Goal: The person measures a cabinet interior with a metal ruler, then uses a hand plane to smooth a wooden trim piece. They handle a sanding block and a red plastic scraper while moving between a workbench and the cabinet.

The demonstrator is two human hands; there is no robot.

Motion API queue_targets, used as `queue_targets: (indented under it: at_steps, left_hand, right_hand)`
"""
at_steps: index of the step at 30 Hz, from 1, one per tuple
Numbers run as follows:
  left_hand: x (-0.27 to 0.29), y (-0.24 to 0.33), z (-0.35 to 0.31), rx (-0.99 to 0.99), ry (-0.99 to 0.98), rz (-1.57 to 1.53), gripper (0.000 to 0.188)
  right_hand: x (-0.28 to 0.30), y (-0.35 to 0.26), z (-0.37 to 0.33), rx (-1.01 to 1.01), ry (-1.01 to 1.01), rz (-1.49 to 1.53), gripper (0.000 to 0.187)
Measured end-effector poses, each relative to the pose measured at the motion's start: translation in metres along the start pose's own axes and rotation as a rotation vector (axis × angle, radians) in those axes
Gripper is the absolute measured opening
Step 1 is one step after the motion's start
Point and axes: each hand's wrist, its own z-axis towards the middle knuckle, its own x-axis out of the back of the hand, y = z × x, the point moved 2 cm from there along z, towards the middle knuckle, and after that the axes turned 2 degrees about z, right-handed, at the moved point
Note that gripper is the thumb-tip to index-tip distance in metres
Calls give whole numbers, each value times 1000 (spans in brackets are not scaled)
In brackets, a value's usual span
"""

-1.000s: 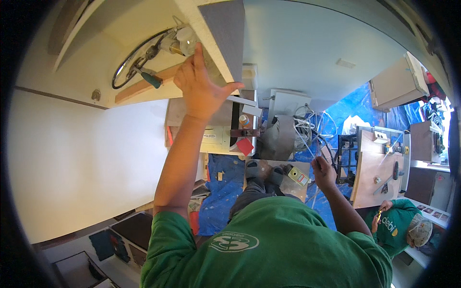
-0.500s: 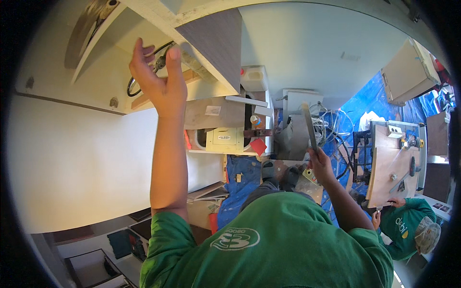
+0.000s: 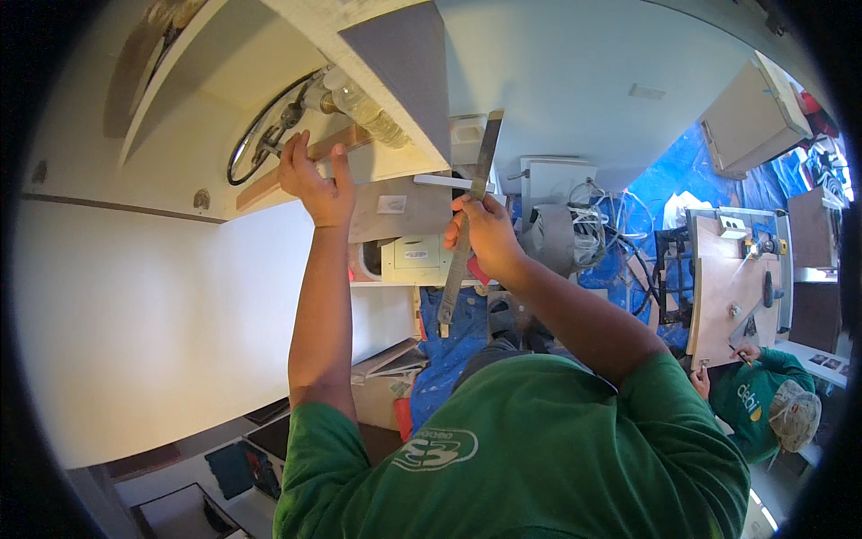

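My left hand (image 3: 321,187) is raised at the open cabinet, its fingers stretched and thumb apart, holding nothing. Its fingertips are at the wooden strip (image 3: 260,190) along the cabinet's lower edge; whether they press on it I cannot tell. Just behind them lie a clear plastic bottle (image 3: 366,106) and a looped black cable (image 3: 235,160). In front of my chest, my right hand (image 3: 488,235) is closed around the middle of a long, flat steel ruler (image 3: 456,277). The ruler slants, its upper end pointing away from me and its lower end toward my body.
A large white panel (image 3: 162,323) fills the left side. Ahead stands a low unit with a cream box (image 3: 416,259) on it. At right, a co-worker (image 3: 763,395) works at a wooden-topped bench (image 3: 727,296). Cables (image 3: 588,238) and blue sheeting (image 3: 669,193) cover the floor.
My right hand has swung left with the ruler, bringing it before my chest. My left hand has come down from higher in the cabinet to the wooden strip.
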Motion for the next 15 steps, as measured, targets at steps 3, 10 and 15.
queue_targets:
  at_steps: [3,10,15]
  left_hand:
    - [-11,-14,-8,-29,-3,46,54]
    - [-27,-37,-5,-61,31,-52,53]
    - [-33,-48,5,-64,31,-72,53]
  right_hand:
    - [-19,4,5,-35,3,-39,27]
    - [-37,10,20,48,71,-174,26]
    - [-49,6,22,71,131,-203,24]
